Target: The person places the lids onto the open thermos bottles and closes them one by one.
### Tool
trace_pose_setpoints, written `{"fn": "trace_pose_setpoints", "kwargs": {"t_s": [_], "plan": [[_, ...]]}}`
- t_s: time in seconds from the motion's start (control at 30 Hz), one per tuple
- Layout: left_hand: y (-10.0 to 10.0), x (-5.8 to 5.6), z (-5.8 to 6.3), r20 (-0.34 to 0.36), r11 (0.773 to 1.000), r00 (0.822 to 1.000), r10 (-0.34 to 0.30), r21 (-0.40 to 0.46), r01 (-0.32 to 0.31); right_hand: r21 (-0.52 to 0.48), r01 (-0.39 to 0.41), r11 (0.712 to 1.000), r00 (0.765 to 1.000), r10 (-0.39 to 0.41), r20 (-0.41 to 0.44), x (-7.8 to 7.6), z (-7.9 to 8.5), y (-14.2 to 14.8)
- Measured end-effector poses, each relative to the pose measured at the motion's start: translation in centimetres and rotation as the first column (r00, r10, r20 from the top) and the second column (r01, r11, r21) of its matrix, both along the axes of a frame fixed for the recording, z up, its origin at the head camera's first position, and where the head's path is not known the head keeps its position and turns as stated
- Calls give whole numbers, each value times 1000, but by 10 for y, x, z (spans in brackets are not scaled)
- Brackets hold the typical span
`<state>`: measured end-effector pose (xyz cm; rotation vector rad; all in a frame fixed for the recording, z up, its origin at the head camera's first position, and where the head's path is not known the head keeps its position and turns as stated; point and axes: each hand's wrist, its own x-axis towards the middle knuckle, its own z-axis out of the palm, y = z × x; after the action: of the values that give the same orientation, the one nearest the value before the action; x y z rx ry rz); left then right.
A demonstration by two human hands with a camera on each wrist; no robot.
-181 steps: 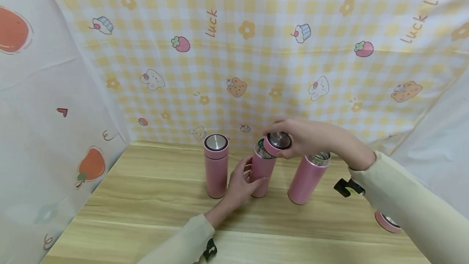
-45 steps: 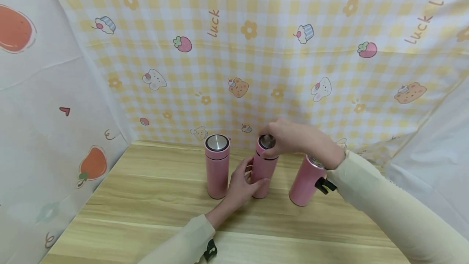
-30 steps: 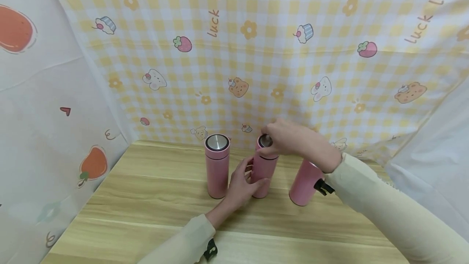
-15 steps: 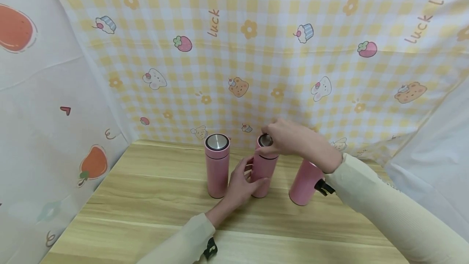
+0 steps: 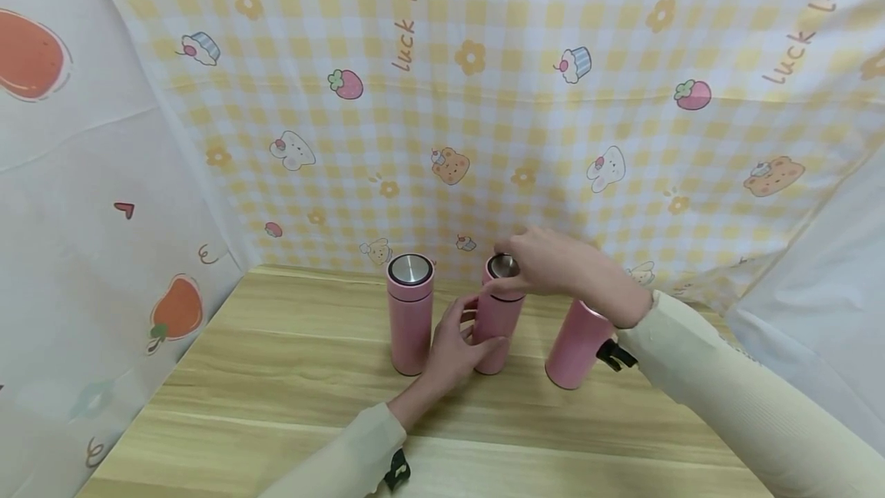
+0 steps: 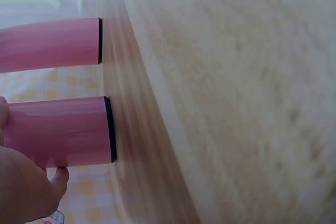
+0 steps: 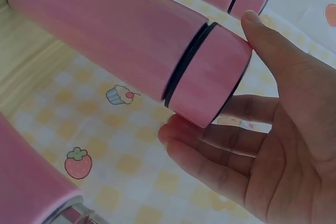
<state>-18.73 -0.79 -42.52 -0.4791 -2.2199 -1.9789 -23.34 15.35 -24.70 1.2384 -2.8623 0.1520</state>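
Observation:
My left hand (image 5: 449, 356) grips the lower body of the middle pink thermos (image 5: 498, 321), which stands upright on the table. On top of it sits the pink lid (image 7: 210, 74) with its steel disc; a thin dark gap shows between lid and body in the right wrist view. My right hand (image 5: 560, 267) holds this lid, thumb on one side and fingertips on the other. To the left stands another pink thermos (image 5: 410, 329) with its lid on. The right-hand thermos (image 5: 574, 348) has a bare steel mouth (image 7: 73, 213), partly hidden in the head view by my right wrist.
All three thermoses stand on a wood-grain table (image 5: 290, 352), near its back edge. Behind them hangs a yellow checked cloth (image 5: 387, 129). A white printed cloth (image 5: 104, 275) closes off the left side. My right sleeve (image 5: 733, 383) covers part of the table's right side.
Six seconds ago my right hand held the lid tilted over the middle thermos; now it sits on top. A loose lid seen earlier at right is hidden. Lately my right hand shifts only slightly.

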Motion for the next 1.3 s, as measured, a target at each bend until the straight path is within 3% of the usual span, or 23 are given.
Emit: {"fn": "trace_pose_setpoints", "kwargs": {"t_s": [0.1,0.33,0.47,1.2,1.3], "plan": [[-1,1,4,14,1000,1000,-3,2,3,7,-24,1000,999,24,44,-1,4,3],[1,-14,-22,-1,1000,1000,7,-7,-7,-26,-141,990,979,143,144,-4,17,12],[0,-17,-27,4,1000,1000,7,-11,-7,-40,-199,979,966,203,161,-5,17,16],[1,-19,-27,16,1000,1000,1,-28,-1,-50,-123,991,984,128,122,-4,10,10],[1,-13,-18,13,1000,1000,0,-19,0,-45,-121,992,986,125,114,-4,10,8]]}}
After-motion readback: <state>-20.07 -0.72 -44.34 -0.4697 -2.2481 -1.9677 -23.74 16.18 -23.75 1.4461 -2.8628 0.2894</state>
